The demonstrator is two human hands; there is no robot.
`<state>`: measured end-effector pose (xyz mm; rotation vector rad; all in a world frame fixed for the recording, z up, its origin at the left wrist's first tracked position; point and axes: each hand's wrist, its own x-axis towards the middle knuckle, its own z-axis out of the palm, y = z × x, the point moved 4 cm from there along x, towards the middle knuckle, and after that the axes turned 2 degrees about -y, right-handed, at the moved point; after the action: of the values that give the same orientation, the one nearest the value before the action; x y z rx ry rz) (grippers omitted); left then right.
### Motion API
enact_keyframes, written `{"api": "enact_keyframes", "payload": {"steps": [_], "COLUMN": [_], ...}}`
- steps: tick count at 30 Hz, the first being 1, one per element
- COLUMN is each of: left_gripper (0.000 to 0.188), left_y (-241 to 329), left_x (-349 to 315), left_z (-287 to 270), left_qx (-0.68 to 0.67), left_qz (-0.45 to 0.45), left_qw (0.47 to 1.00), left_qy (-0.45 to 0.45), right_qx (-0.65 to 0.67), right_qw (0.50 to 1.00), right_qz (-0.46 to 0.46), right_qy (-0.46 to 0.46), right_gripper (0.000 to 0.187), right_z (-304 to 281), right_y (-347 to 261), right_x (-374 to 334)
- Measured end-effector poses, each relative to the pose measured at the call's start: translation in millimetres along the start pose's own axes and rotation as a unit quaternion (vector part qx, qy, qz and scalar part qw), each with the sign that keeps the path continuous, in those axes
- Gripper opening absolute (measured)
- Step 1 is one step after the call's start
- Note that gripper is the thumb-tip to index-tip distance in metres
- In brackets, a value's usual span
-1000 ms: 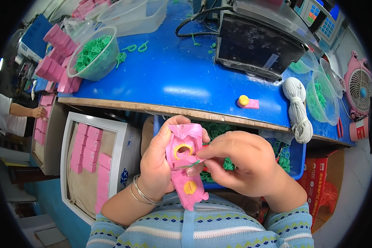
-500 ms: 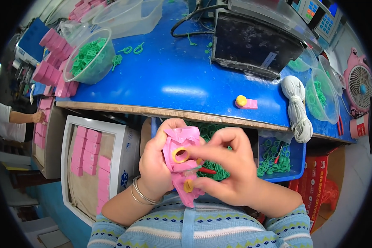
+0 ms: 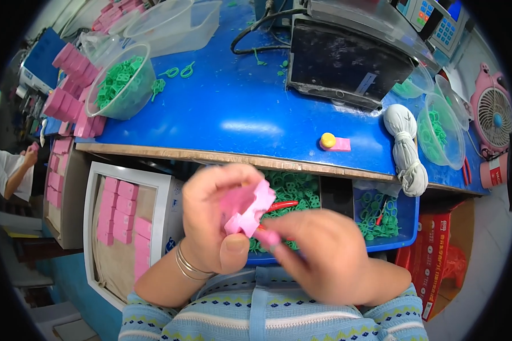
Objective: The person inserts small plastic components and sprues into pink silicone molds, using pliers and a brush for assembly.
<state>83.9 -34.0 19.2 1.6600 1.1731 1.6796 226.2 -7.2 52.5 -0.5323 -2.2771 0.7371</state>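
Observation:
My left hand is wrapped around a pink rubbery piece with a notched edge, held above the blue tray in front of my body. Its thumb lies along the lower side, and the palm hides part of the piece. Close by on the right, my right hand is blurred by motion. Between its thumb and fingers is a small pink piece, with a bit of orange-red beside it. Behind the hands, a red handle lies on green ring-shaped plastic parts in the blue tray.
On the blue table stand a clear bowl of green parts, stacked pink blocks, a black-fronted machine, a white cloth bundle and a yellow-capped pink piece. A co-worker is at far left.
The spread pink piece with yellow rings is now folded in my left hand, its rings out of sight. My right hand has turned and dropped slightly. The co-worker's hand has risen from the pink blocks.

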Motion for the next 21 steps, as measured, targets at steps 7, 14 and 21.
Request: {"api": "enact_keyframes", "payload": {"steps": [7, 14, 21], "left_gripper": [0.061, 0.082, 0.046], "left_y": [-19, 5, 4], "left_x": [48, 35, 2], "left_z": [-35, -9, 1], "left_qx": [0.051, 0.403, 0.313], "left_qz": [0.017, 0.16, 0.089], "left_qw": [0.988, 0.9, 0.941], "left_qy": [0.144, -0.043, -0.09], "right_qx": [0.543, 0.716, 0.745], "right_qw": [0.781, 0.603, 0.569], "right_qz": [0.301, 0.337, 0.344], "right_qy": [0.073, 0.102, 0.059], "right_gripper": [0.019, 0.016, 0.015], "right_z": [11, 31, 50], "right_y": [56, 67, 53], "right_x": [-3, -18, -20]}}
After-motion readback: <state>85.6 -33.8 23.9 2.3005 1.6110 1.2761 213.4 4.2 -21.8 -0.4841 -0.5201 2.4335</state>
